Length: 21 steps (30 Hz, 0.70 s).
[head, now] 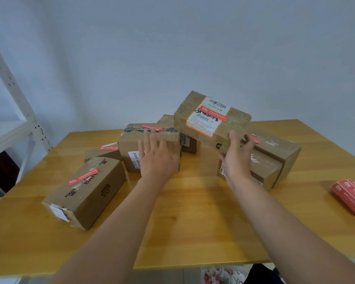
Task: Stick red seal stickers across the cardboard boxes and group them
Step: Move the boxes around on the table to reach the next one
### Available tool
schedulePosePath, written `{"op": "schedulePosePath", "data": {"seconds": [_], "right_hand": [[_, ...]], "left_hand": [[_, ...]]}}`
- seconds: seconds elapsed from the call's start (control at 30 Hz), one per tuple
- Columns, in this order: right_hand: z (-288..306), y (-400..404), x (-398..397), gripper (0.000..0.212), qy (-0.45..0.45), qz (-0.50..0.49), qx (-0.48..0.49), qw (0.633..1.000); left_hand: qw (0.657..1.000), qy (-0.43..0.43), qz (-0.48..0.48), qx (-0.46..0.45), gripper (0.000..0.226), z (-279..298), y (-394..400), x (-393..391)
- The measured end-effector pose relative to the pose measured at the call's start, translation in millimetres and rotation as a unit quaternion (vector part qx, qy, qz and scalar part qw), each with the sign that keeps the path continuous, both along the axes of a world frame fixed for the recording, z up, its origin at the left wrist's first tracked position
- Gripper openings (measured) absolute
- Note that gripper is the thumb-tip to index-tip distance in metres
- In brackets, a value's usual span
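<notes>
**Six or more cardboard boxes on a wooden table, one lifted in the right hand**

Several cardboard boxes sit clustered toward the far half of the wooden table (193,212). The right hand (237,154) grips a lifted box (211,119) by its near lower edge, fingers curled over the right side and thumb on the front face; the box is tilted, raised off the table, and carries a white shipping label with an orange border and a red seal sticker (213,115) across it.

The left hand (157,157) is spread wide, fingers straight, laid against the front face of the middle box (131,144), which stands at about 11 o'clock from the table's centre. A red strip lies across that box's top.

At 9 o'clock from the centre lies a long printed box (86,191), one end toward the near left edge, a red seal stuck diagonally over its top. Behind it, at 10 o'clock, a low box (103,153) shows a red strip on its upper face. Under and behind the lifted box, at 1 to 2 o'clock, two larger boxes (275,158) sit touching each other, one in front of the other; the rear one bears a red sticker partly hidden by the right hand's fingers. Another box (166,119) peeks out at 12 o'clock.

At 3 o'clock, well apart from the boxes near the table's right edge, lies a roll of red stickers (349,196). A white metal shelf frame (14,103) stands to the left against the pale wall.
</notes>
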State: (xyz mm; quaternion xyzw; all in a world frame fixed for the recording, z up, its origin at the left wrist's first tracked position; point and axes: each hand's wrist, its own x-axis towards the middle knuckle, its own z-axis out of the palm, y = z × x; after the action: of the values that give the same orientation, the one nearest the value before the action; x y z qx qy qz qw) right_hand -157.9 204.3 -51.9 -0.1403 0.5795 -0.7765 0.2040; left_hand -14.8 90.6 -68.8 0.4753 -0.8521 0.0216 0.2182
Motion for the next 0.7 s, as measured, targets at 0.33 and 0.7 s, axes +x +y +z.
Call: {"op": "schedulePosePath", "data": {"seconds": [0.33,0.7], "right_hand": [[28,-20,-15,0.082,0.127,-0.121,0.018,0.984],[30,-44,-41,0.075,0.161,-0.149,0.026,0.975]], "left_hand": [[0.974,-0.182,-0.114,-0.073,0.06,19,-2,-74],[0.932,-0.345,-0.067,-0.086,0.058,32,-54,-106]]}}
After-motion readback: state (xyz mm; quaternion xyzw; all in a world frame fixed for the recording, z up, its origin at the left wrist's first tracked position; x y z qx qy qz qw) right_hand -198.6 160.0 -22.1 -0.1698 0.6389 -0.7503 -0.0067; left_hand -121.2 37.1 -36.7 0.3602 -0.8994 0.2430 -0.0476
